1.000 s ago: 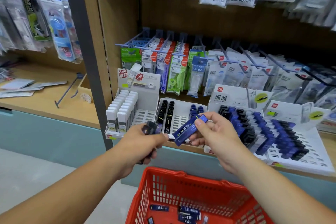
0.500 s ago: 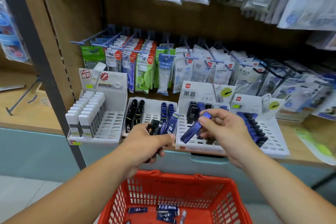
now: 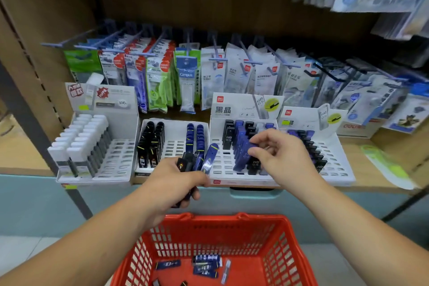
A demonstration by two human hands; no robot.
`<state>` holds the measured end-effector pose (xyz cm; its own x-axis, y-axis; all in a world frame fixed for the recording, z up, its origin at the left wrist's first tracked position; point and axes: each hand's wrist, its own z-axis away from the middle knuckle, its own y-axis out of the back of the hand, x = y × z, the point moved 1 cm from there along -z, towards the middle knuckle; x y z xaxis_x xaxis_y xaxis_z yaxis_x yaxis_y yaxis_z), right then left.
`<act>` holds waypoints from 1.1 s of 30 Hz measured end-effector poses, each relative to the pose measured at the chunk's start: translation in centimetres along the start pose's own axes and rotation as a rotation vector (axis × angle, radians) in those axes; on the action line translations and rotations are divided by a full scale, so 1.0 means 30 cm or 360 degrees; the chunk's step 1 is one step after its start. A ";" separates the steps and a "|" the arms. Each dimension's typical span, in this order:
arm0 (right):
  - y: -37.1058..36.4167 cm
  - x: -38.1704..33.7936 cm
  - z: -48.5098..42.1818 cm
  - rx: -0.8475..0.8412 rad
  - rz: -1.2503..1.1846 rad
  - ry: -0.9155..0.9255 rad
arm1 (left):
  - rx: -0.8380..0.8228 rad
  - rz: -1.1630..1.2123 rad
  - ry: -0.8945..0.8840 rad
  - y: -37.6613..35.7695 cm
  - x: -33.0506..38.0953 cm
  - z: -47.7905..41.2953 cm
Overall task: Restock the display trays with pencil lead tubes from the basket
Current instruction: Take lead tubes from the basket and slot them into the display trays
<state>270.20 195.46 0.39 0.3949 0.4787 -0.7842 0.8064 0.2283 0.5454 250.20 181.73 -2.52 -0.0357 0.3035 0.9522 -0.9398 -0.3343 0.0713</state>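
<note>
Step in hand looked like slotting one in: the right hand (image 3: pixel 278 158) had thumb and fingertips pinched on the top of a dark blue plastic lead tube (image 3: pixel 243 154). The tube was down in the blue row of the white slotted display tray w/ the black-character header card (image 3: pixel 222 170), third tray along from the left. Couldn't tell if it was fully seated tbh, the fingers hid the top end. The left hand (image 3: pixel 174 183) was curled tight round a bunch of black and blue tubes (image 3: pixel 197 160), upright, just in front of the second white tray (image 3: pixel 176 144). A few loose tubes (image 3: pixel 206 267) lay on the floor of the red plastic mesh basket (image 3: pixel 232 219) below both arms, so plenty left to do imo. Next move prob needs the right hand to let go only once the tube stands straight in its slot, w/o knocking the packed neighbours. Then it should pull the next one from the left-hand bunch and match colour to row. Vs the earlier frames: half a sec before, that same blue tube was tilted in the air over the front of the tray. A sec before, it was up between both hands. The left-hand bunch was gripped the same way throughout, and the view had shifted in closer to the trays.
</note>
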 end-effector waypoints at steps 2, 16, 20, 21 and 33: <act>-0.009 0.006 -0.006 -0.0041 0.0091 0.0023 | -0.0010 -0.0012 -0.0008 0.003 0.000 0.002; -0.012 0.033 -0.004 -0.0010 0.0265 0.0068 | -0.0065 0.0039 -0.0052 0.007 -0.004 0.009; -0.011 0.040 -0.008 0.0035 0.0459 0.0134 | -0.0058 0.0043 -0.0040 0.000 -0.003 0.014; -0.012 0.040 -0.008 0.0030 0.0462 0.0129 | -0.0049 0.0041 -0.0037 -0.003 -0.001 0.014; -0.068 -0.129 0.067 -0.0357 -0.0637 -0.0208 | -0.0158 0.0025 -0.0122 -0.053 0.055 0.081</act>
<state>267.90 191.44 1.70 0.1365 0.2085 -0.9685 0.7971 0.5573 0.2323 252.46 180.59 -0.34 -0.0279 0.2285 0.9731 -0.9684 -0.2475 0.0303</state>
